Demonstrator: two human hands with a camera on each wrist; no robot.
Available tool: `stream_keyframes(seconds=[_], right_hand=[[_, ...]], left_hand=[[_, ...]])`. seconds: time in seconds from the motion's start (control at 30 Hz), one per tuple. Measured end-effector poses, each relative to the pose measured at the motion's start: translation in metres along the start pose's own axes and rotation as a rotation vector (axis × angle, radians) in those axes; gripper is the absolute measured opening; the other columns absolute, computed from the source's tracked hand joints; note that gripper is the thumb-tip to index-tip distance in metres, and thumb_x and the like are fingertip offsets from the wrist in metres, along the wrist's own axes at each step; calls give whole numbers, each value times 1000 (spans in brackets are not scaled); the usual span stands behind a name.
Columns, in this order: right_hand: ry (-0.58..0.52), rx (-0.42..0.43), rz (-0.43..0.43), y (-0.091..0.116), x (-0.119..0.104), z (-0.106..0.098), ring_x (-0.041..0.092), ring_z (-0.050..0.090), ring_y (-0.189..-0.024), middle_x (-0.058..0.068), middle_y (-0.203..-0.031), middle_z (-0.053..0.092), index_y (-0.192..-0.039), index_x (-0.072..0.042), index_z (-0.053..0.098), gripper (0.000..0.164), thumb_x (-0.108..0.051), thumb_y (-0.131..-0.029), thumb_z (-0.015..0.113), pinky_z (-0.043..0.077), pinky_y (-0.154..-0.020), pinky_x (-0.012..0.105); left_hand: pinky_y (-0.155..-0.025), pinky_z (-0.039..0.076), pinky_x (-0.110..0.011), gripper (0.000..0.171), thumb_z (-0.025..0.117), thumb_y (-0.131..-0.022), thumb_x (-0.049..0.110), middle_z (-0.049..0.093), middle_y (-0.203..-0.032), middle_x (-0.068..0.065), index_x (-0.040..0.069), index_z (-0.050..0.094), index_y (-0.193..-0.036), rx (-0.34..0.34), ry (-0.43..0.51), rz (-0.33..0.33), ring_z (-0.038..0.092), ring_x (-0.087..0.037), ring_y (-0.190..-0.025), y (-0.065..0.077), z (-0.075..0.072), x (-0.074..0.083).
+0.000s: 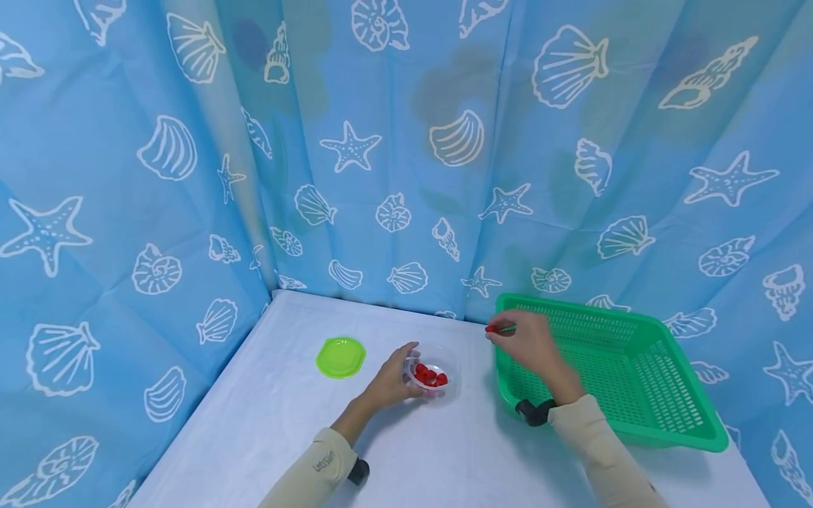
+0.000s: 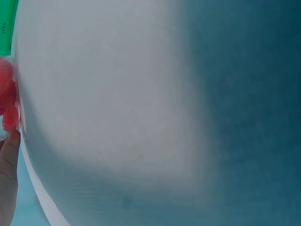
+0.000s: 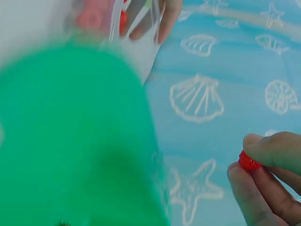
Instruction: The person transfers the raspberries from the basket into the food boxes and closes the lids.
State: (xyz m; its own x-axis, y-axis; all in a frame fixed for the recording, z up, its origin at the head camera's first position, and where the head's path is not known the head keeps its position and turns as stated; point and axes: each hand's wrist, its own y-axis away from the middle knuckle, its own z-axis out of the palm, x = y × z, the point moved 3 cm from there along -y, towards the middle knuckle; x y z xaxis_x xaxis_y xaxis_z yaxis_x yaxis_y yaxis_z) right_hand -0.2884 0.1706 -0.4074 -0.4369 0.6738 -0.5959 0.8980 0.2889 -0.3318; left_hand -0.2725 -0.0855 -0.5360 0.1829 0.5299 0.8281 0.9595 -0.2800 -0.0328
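Observation:
In the head view, my left hand (image 1: 387, 381) grips a clear plastic container (image 1: 449, 356) by its left side, fingers and thumb spread around it. Several bumpy red raspberries (image 1: 430, 376) lie inside. The left wrist view catches only some of the berries (image 2: 8, 94) and a fingertip (image 2: 9, 155) at its left edge. My right hand (image 1: 532, 344) is raised over the near-left corner of the green basket (image 1: 584, 309). Between its thumb and fingertips it pinches one raspberry (image 3: 248, 162), right of the container.
A lime-green lid (image 1: 341, 357) lies on the white tabletop (image 1: 288, 395), left of the container. The slatted basket takes up the right side of the table. Behind and at the left hangs a blue curtain (image 1: 394, 176) with shell and starfish prints.

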Motion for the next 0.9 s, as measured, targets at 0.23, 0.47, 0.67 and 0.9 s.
stream_keyframes(seconds=[0.23, 0.47, 0.67, 0.9], right_hand=[[-63, -9, 23, 1, -20, 24, 21, 68, -84, 2, -93, 70, -97, -10, 73, 20, -12, -79, 81, 59, -70, 35], [-82, -18, 63, 7, -24, 52, 19, 67, -85, 0, -93, 69, -98, -12, 72, 24, -12, -76, 84, 59, -70, 33], [-23, 20, 64, 11, -27, 75, 17, 68, -83, 1, -91, 71, -98, -10, 73, 25, -10, -75, 84, 59, -72, 34], [10, 5, 124, 9, -33, 94, 18, 68, -86, 2, -95, 70, -100, -10, 73, 28, -11, -75, 85, 59, -72, 33]], left_hand=[[-95, 50, -39, 94, 85, -74, 13, 50, -139, -5, 16, 31, -151, 1, -3, -7, 44, -26, -131, 0, -3, 0], [-90, 53, -35, 97, 88, -72, 17, 50, -138, -3, 18, 32, -151, 8, 8, -16, 45, -24, -130, 1, 5, -8], [-90, 54, -36, 98, 88, -71, 18, 50, -139, -3, 18, 31, -151, 11, 10, -13, 45, -24, -130, 3, 7, -9], [-91, 53, -37, 98, 88, -71, 17, 49, -140, -3, 17, 31, -151, 27, 14, -2, 45, -24, -131, -2, 3, -7]])
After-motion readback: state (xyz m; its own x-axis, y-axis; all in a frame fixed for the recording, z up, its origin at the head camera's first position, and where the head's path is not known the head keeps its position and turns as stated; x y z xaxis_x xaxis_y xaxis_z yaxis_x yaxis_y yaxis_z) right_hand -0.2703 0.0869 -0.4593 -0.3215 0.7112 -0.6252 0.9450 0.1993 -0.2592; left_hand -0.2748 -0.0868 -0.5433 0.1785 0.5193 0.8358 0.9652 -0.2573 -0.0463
